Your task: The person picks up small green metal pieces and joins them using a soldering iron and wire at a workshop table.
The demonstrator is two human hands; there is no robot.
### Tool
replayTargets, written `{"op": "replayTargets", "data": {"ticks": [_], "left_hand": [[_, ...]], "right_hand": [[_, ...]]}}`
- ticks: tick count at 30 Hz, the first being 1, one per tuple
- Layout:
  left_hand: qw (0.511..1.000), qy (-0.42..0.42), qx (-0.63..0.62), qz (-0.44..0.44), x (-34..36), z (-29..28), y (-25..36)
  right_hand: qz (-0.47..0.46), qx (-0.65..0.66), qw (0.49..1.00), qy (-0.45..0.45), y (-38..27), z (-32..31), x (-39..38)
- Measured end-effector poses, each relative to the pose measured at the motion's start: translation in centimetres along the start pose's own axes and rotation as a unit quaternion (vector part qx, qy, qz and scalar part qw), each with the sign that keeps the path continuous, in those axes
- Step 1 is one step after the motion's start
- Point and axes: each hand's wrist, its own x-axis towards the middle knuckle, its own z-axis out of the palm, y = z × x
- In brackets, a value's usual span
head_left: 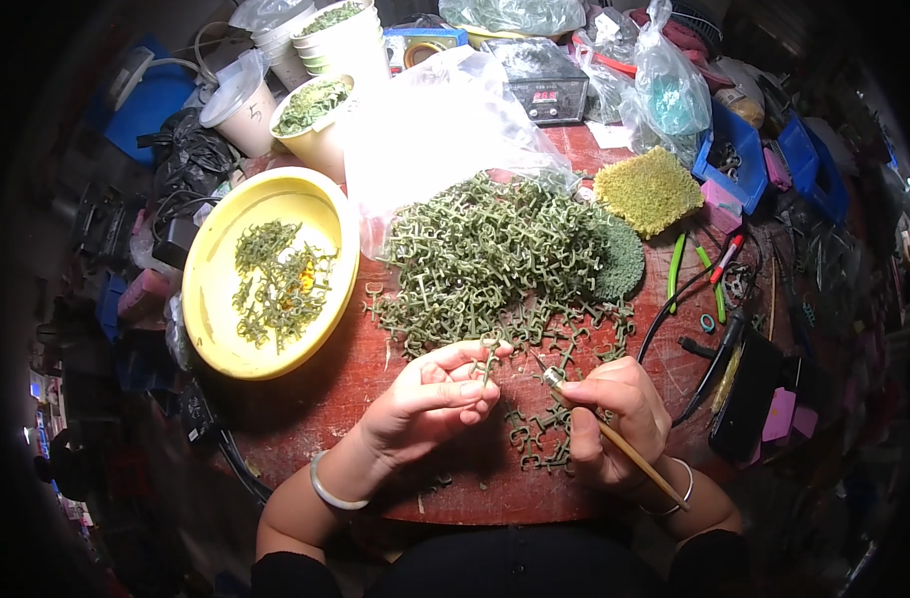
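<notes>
My left hand [437,397] pinches a small green branched piece [488,361] between thumb and fingertips. My right hand [620,411] grips a thin wooden-handled tool [634,456] like a pen, its metal collar [555,377] pointing toward the piece. A small gap lies between the tool's end and my left fingers; the exact tip is too fine to make out. Beyond both hands rises a big heap of similar green pieces [485,249]. Several more loose green pieces [543,437] lie on the red table between my wrists.
A yellow basin [206,334] with green pieces stands left. Behind are white tubs [325,145], a bright plastic bag [425,140] and a black box with a display [535,80]. At right lie a yellow sponge [649,189], red-handled tweezers [726,259], cables and blue bins [731,159].
</notes>
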Motion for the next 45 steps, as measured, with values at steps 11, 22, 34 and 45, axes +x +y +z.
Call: {"op": "replayTargets", "data": {"ticks": [11, 22, 34, 45], "left_hand": [[0.995, -0.017, -0.094, -0.033, -0.2, 0.5, 0.3], [0.996, -0.010, -0.088, -0.025, -0.4, 0.4, 0.0], [1.000, 0.002, 0.024, 0.007, -0.4, 0.1, 0.2], [1.000, -0.001, 0.021, 0.013, -0.2, 0.3, 0.2]], "right_hand": [[0.001, 0.001, 1.000, -0.004, 0.1, 0.0, 0.1], [0.000, -0.001, 1.000, -0.002, -0.2, 0.3, 0.0], [0.187, -0.242, 0.948, 0.090, 1.3, -5.6, 0.6], [0.364, -0.583, 0.721, -0.087, 4.7, -12.5, -3.1]]}}
